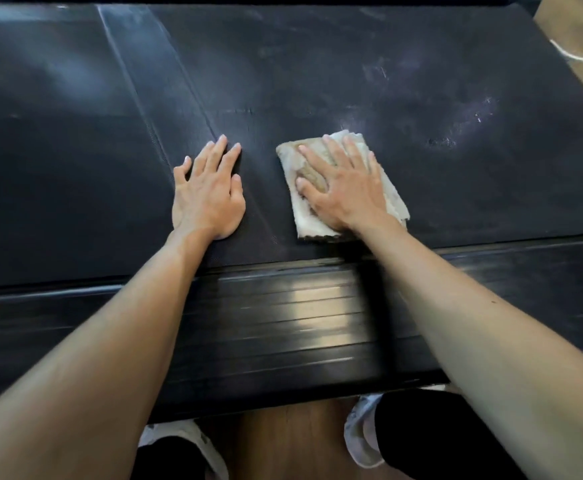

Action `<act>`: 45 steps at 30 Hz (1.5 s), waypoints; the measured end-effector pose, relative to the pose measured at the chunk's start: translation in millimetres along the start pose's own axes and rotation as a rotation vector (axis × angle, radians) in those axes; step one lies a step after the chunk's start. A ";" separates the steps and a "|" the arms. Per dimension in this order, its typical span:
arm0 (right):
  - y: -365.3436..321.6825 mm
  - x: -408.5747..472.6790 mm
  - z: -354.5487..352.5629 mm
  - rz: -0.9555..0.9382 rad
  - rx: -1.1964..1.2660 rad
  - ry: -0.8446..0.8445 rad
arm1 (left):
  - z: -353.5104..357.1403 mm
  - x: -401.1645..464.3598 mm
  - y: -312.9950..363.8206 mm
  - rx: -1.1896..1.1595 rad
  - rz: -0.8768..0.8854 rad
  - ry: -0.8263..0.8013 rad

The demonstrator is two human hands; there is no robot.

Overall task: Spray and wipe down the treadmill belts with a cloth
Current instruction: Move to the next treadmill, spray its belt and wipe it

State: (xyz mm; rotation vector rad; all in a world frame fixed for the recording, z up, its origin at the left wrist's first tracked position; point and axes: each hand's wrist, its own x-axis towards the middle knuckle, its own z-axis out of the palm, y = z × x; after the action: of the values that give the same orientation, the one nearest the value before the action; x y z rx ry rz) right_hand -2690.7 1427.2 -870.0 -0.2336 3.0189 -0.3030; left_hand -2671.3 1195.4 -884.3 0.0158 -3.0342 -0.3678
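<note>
Left hand [210,197] flat on the treadmill belt [352,74], just left of the cloth [392,188]. Right hand [342,187] spread on top of the cloth, near the belt's near edge. Side rail [283,313] in front of the belt, nearer the body. Floor [290,438] and shoes [361,427] below the rail.

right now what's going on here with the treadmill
A person is leaning over the treadmill belt and wiping it. The right hand presses a folded, dirty cloth flat on the belt with fingers spread. The left hand rests flat on the bare belt beside it, holding nothing. Pale smudges show on the belt to the right of the cloth. No spray bottle is in view.
</note>
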 end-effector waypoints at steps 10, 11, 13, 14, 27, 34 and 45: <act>-15.6 -38.4 5.2 -0.215 0.021 0.013 | 2.2 0.9 -2.5 0.007 0.013 0.002; -5.2 -37.4 3.6 -0.193 0.033 0.013 | 2.7 1.1 -2.5 0.008 0.014 0.005; 10.7 -23.7 0.1 -0.122 0.034 0.015 | 2.1 1.0 -2.0 0.010 0.017 -0.001; 14.3 -12.9 -1.9 -0.081 0.022 0.020 | 1.5 0.8 -1.4 0.009 0.015 -0.004; 5.0 -33.0 0.0 -0.162 0.034 0.017 | 0.9 -0.6 0.1 -0.013 -0.003 0.002; -19.4 33.6 0.8 0.055 0.002 0.040 | -0.1 0.4 0.6 0.004 -0.002 -0.004; 26.4 0.4 -10.7 -0.032 0.015 0.009 | -1.0 -0.9 0.5 0.002 -0.005 -0.004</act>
State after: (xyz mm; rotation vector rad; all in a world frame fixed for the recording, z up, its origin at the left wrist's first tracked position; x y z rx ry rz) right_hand -2696.0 1454.7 -865.0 -0.2798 3.0232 -0.3308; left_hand -2670.3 1195.7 -883.4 0.0235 -3.0394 -0.3656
